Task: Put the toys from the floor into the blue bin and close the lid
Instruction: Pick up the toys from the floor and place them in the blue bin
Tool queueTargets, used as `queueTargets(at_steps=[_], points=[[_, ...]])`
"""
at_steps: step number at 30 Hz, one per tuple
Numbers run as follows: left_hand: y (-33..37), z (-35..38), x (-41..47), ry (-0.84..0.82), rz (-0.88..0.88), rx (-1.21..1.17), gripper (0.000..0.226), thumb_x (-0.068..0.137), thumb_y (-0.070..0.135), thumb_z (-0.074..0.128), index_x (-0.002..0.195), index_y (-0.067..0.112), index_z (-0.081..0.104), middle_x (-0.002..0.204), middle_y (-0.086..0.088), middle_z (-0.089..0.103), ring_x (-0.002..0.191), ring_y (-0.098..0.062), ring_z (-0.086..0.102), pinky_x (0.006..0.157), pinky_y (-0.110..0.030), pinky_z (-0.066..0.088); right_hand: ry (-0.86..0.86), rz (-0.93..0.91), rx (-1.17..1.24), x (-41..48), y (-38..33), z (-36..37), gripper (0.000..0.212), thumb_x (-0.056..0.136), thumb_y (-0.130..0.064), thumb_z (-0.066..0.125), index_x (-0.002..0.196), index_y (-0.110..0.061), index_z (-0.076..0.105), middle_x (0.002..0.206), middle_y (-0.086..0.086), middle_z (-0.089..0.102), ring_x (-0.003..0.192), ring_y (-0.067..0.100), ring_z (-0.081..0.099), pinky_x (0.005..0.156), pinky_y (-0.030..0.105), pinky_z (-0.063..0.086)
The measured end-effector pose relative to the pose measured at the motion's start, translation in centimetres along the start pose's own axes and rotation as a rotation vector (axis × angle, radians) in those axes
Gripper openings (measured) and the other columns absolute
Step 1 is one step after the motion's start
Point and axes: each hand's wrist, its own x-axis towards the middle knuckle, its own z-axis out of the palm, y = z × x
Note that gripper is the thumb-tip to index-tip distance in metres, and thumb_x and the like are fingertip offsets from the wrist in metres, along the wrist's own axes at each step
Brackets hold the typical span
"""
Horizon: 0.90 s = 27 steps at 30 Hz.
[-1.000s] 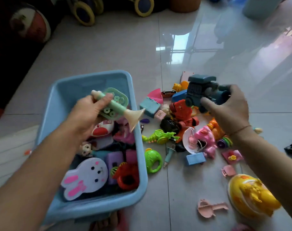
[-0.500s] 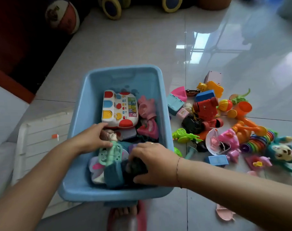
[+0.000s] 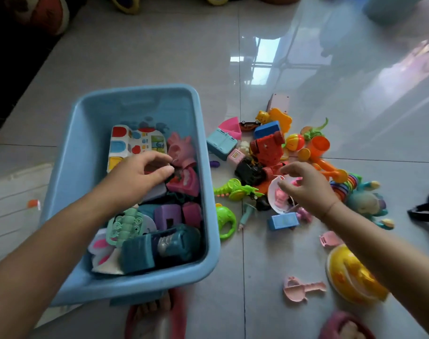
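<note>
A light-blue plastic storage bin stands open on a glossy grey tiled floor, seen from above by the person filling it. The bin is roughly half full: a white toy keyboard with coloured buttons, a pink pig figure, a purple block, a mint-green toy trumpet and a dark teal toy truck already lie inside. The left hand hovers over these toys, fingers loosely curled with a gap between thumb and forefinger and nothing visibly held. The right hand reaches over the floor pile just right of the bin, fingers bent downward and slightly spread, gripping nothing yet. Plenty is left, by my reading: a red robot toy, a green dinosaur, an orange cup, a lime-green rattle, a yellow dome-shaped toy, a pink key-shaped toy and many more lie on the tiles, and the bin is uncovered. A white slatted panel left of the bin may be its lid (the frame edge and the left arm cut it off, so I cannot tell). The right hand hides part of the toys beneath it, and dark shapes along the top edge are too blurred to identify.
</note>
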Motion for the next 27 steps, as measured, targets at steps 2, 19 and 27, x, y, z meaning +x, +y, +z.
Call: queueTargets(at_steps=[2, 19, 27], points=[[2.0, 2.2, 0.9, 0.009, 0.081, -0.047, 0.014, 0.09, 0.022, 0.06, 0.104, 0.024, 0.063, 0.093, 0.015, 0.065, 0.075, 0.01, 0.059, 0.066, -0.009, 0.045, -0.081, 0.113, -0.11, 0.7, 3.5, 1.3, 0.047, 0.077, -0.03, 0.073, 0.118, -0.019, 0.056, 0.119, 0.006, 0.055, 0.108, 0.022, 0.052, 0.085, 0.028, 0.044], [5.9, 21.4, 9.5, -0.515, 0.12, 1.074, 0.056, 0.081, 0.021, 0.069, 0.132, 0.015, 0.047, 0.133, -0.011, 0.041, 0.125, -0.032, 0.04, 0.1, -0.043, 0.036, -0.2, 0.025, -0.316, -5.6, 8.8, 4.5, 0.035, 0.081, -0.03, 0.065, 0.115, -0.022, 0.058, 0.119, 0.001, 0.054, 0.111, 0.023, 0.05, 0.081, 0.028, 0.039], [4.8, 22.0, 10.5, -0.448, 0.252, 1.198, 0.029, 0.088, 0.004, 0.053, 0.116, 0.01, 0.059, 0.121, -0.01, 0.052, 0.11, -0.033, 0.057, 0.07, -0.035, 0.04, -0.093, 0.34, 0.233, -5.4, 8.5, 3.7, 0.02, 0.082, -0.004, 0.056, 0.095, -0.013, 0.066, 0.09, -0.001, 0.06, 0.087, 0.015, 0.053, 0.059, 0.009, 0.04]])
